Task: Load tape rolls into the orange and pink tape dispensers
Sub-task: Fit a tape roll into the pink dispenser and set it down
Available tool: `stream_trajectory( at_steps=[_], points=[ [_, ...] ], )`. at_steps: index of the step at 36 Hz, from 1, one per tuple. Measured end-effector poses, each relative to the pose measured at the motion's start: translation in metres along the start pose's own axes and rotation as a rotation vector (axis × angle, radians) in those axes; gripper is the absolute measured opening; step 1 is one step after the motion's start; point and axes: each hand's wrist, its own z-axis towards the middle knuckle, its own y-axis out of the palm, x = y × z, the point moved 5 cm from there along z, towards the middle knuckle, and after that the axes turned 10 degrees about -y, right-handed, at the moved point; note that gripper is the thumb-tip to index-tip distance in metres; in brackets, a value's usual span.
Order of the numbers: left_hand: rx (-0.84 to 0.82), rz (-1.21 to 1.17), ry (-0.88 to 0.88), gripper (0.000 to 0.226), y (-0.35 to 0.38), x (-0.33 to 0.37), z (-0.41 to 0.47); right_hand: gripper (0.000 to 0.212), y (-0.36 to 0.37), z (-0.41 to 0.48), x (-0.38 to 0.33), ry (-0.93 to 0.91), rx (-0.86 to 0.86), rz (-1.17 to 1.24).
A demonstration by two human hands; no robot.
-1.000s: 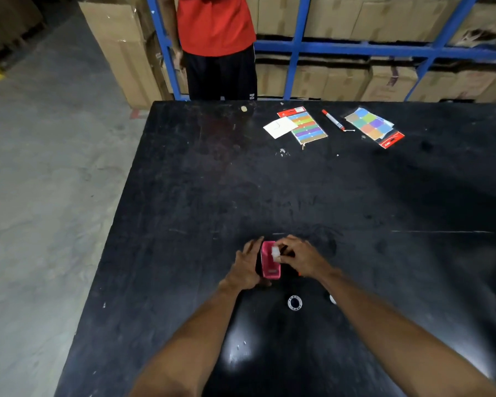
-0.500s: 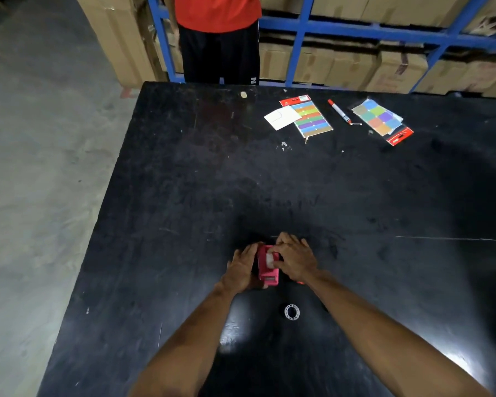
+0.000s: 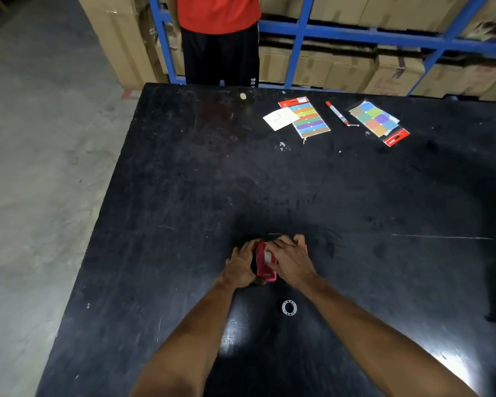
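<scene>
The pink tape dispenser stands near the front middle of the black table, clasped from its left side by the left hand, while the right hand closes over its right side, fingers curled on a white piece at its top. A small white tape roll lies flat on the table just nearer the person, apart from both hands. Colour sticker packs and a red marker lie well apart at the far edge.

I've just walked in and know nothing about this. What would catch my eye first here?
Two bare hands meet at the near middle of the black table: the left hand and right hand clasp a pink plastic tape dispenser. Just nearer lies a small clear tape roll. Bright multicoloured sticker sheets and a red-capped marker sit at the far edge.
</scene>
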Motion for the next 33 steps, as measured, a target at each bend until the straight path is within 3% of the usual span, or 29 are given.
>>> stream_trajectory(
  at_steps=[4, 12, 19, 33],
  points=[
    [0.008, -0.011, -0.007, 0.120, -0.001, 0.000, -0.003, 0.015, -0.006, 0.001, 0.001, 0.023, 0.039, 0.025],
    [0.025, -0.002, 0.012, 0.119, 0.000, -0.003, -0.006, 0.025, -0.016, -0.006, 0.000, -0.006, 0.079, 0.001],
    [0.024, -0.008, 0.013, 0.120, 0.001, 0.001, -0.009, 0.035, -0.009, -0.008, -0.003, 0.021, -0.049, 0.011],
    [0.016, 0.033, 0.034, 0.119, 0.000, 0.001, -0.006, 0.024, -0.011, -0.006, -0.001, -0.001, 0.034, -0.008]
  ],
)
